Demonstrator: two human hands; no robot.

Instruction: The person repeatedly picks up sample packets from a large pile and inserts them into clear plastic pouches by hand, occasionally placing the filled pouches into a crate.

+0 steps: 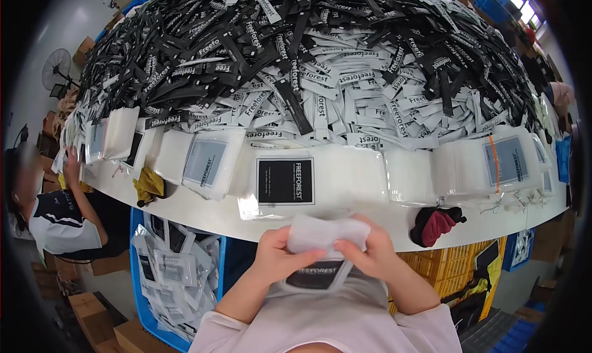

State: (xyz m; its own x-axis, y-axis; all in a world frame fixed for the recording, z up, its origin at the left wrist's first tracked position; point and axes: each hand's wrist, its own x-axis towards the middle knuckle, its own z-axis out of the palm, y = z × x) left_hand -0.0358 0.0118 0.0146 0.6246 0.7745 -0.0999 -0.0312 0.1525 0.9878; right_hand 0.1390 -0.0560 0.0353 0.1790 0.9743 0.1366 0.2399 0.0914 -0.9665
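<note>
A pale, pinkish-white shirt was worn, its sleeves short.
The neckline curved; the left hand and right hand were bare.

We note bright, even light; upper-right windows blow out to white. Clear plastic sleeves throw glare. We see fisheye bowing the tabletop and black vignetting at the corners.
</note>
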